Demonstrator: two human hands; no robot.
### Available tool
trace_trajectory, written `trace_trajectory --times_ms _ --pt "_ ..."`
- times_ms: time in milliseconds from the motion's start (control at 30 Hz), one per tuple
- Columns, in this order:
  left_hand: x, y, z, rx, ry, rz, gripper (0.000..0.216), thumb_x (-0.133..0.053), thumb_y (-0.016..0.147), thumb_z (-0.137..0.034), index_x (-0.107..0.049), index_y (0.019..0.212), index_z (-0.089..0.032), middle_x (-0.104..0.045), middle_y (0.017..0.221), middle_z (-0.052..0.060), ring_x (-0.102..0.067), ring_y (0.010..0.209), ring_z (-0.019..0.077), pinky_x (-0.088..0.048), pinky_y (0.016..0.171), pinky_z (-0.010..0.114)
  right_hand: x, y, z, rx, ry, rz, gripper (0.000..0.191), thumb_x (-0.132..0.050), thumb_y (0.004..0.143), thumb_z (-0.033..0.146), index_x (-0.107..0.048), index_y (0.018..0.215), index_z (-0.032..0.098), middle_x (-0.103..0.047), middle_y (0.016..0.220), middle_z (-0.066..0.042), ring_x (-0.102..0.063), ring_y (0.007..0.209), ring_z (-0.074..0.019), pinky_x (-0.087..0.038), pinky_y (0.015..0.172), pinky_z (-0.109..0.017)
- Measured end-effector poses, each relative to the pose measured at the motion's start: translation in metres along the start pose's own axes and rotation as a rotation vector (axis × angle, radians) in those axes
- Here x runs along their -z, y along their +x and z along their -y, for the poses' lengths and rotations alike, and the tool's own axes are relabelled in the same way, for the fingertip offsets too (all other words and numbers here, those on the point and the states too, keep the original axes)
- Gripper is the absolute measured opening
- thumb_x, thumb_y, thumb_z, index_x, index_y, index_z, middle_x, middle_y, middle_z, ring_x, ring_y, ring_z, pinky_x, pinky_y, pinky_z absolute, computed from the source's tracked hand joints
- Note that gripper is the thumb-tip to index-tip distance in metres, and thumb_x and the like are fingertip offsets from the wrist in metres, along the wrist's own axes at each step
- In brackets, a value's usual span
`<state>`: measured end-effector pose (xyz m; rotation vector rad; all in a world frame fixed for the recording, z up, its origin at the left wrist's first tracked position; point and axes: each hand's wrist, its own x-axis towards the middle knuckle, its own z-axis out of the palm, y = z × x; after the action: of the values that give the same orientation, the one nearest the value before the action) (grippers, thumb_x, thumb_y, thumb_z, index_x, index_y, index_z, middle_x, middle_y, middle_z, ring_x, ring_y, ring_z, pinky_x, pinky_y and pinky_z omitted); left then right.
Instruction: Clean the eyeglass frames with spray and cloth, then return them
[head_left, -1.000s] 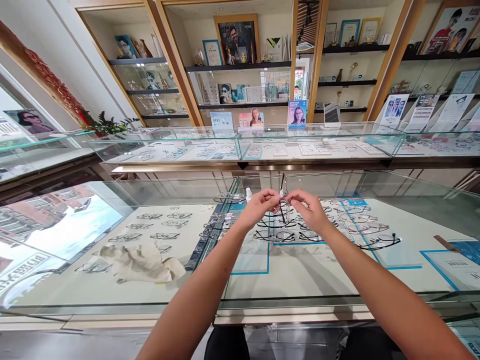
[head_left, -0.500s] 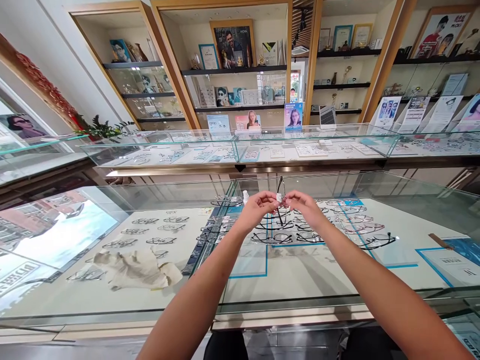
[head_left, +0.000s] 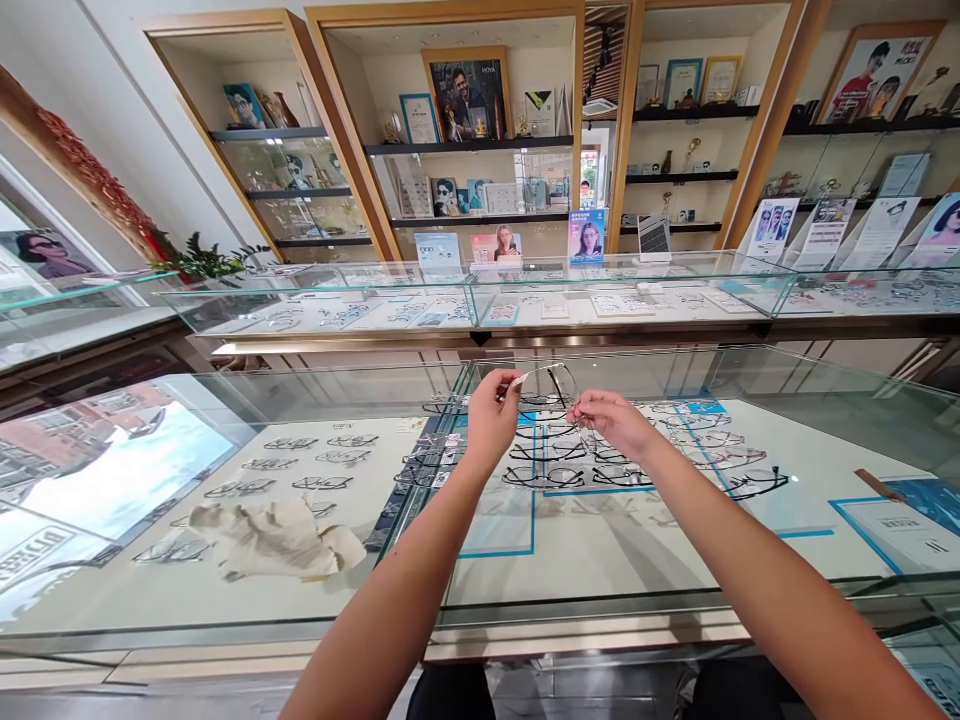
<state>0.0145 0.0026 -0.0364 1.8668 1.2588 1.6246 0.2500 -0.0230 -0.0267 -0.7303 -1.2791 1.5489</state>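
White slip (head_left: 518, 382), one, probably tag, pinched in left fingers (head_left: 507, 377); one glasses frame (head_left: 556, 386) gripped in right fingers (head_left: 600, 399)

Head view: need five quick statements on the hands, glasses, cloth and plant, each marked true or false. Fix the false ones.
1. The right hand holds a pair of glasses. True.
2. The left hand is spread wide open. False: it pinches a small white piece.
3. The beige cloth lies to the left of both hands. True.
4. The beige cloth is folded into a neat square. False: it is crumpled, with uneven edges.
5. The green plant shows in the left part of the picture. True.
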Motion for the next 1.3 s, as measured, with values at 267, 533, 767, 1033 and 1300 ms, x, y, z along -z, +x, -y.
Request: trace_trajectory --times_ms 267,533,767,1033,1300 --pt "0.005 0.001 -0.003 -0.123 0.233 -0.154 0.015 -0.064 0.104 -0.036 -0.071 0.103 -0.023 -0.073 0.099 0.005 -0.062 0.082 0.0194 -0.048 0.076 0.034 0.008 0.002 0.000 -0.079 0.017 0.092 0.033 -0.095 0.073 0.046 -0.073 0.071 0.021 -0.081 0.091 -0.006 -0.075 0.100 -0.0233 -0.051 0.084 -0.033" --pt "0.002 0.002 0.001 -0.088 0.173 -0.266 0.021 -0.062 0.105 -0.040 -0.061 0.116 -0.022 -0.069 0.110 0.008 -0.065 0.094 0.0223 -0.051 0.081 0.037 0.006 -0.004 0.003 -0.058 0.111 0.214 0.027 -0.090 0.087 0.043 -0.073 0.082 0.023 -0.082 0.131 -0.012 -0.071 0.132 -0.0261 -0.051 0.112 -0.040" --pt "-0.003 -0.011 -0.021 -0.566 0.328 -0.051 0.012 -0.059 0.104 -0.023 -0.068 0.112 -0.022 -0.065 0.097 0.007 -0.059 0.092 0.0240 -0.047 0.084 0.040 0.005 -0.007 0.014 0.031 0.253 0.198 0.026 -0.089 0.087 0.044 -0.072 0.081 0.026 -0.079 0.139 -0.009 -0.068 0.139 -0.0288 -0.042 0.126 -0.051" --pt "-0.015 -0.019 -0.018 -0.587 0.441 0.240 0.028 -0.059 0.111 -0.044 -0.081 0.120 -0.028 -0.066 0.089 0.006 -0.056 0.085 0.0229 -0.040 0.076 0.036 0.005 -0.007 0.012 0.083 0.268 0.190 0.019 -0.090 0.087 0.043 -0.076 0.089 0.029 -0.079 0.139 -0.007 -0.063 0.144 -0.0270 -0.035 0.133 -0.053" --pt "-0.011 -0.018 -0.014 -0.487 0.442 0.152 0.037 -0.057 0.111 -0.051 -0.083 0.108 -0.025 -0.065 0.079 0.004 -0.056 0.081 0.0218 -0.038 0.074 0.037 0.010 -0.008 0.015 0.177 0.246 0.131 0.024 -0.095 0.080 0.048 -0.081 0.090 0.032 -0.078 0.142 -0.002 -0.067 0.140 -0.0284 -0.033 0.135 -0.056"
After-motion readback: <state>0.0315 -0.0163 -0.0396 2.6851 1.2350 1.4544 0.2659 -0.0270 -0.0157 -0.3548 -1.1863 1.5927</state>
